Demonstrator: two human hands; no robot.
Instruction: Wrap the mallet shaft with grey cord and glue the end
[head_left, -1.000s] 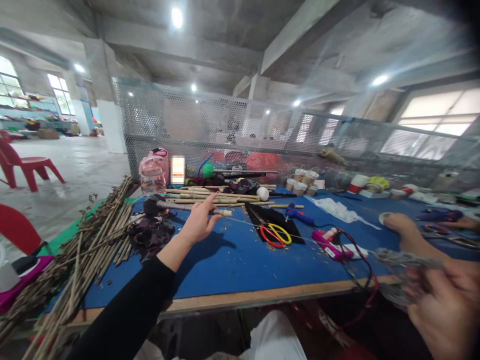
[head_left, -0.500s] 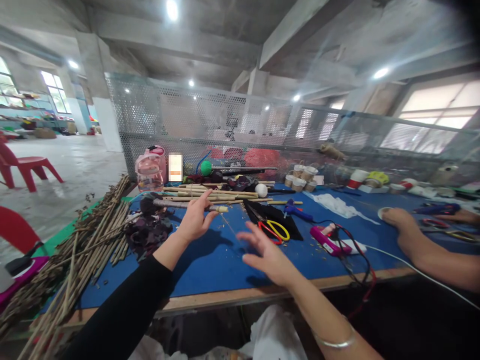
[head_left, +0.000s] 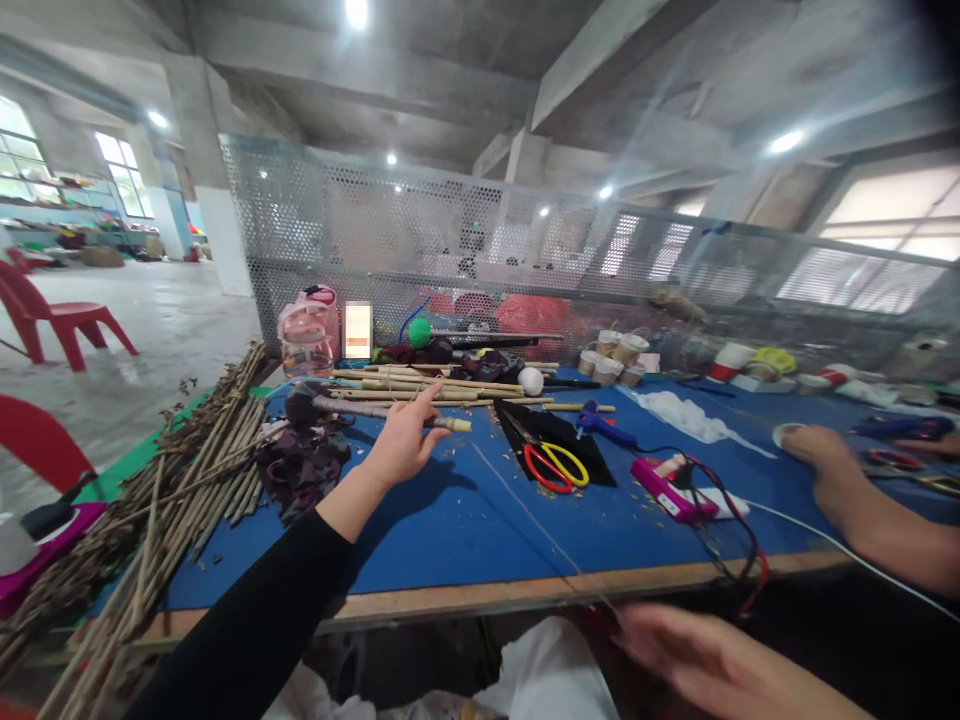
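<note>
My left hand [head_left: 403,443], in a black sleeve, is closed on a thin wrapped stick [head_left: 360,409] lying on the blue table [head_left: 457,520]. The stick has a dark tuft at its left end and a pale tip to the right of my fingers. A fine thread [head_left: 536,525] runs from near that tip down to the table's front edge, toward my right hand [head_left: 701,660]. That hand is low, below the table edge, and smeared by motion, so its fingers are unclear.
A heap of dry stalks [head_left: 172,500] covers the left side. Red and yellow scissors [head_left: 555,465], a blue glue gun [head_left: 604,428], a pink tool with a red cable [head_left: 664,488] and small cups [head_left: 615,360] lie beyond. Another person's arm [head_left: 855,500] rests at right. A mesh screen [head_left: 450,260] backs the table.
My right hand swung from the far right across the table, then dropped below the front edge, drawing the thread with it. My left hand stayed on the stick.
</note>
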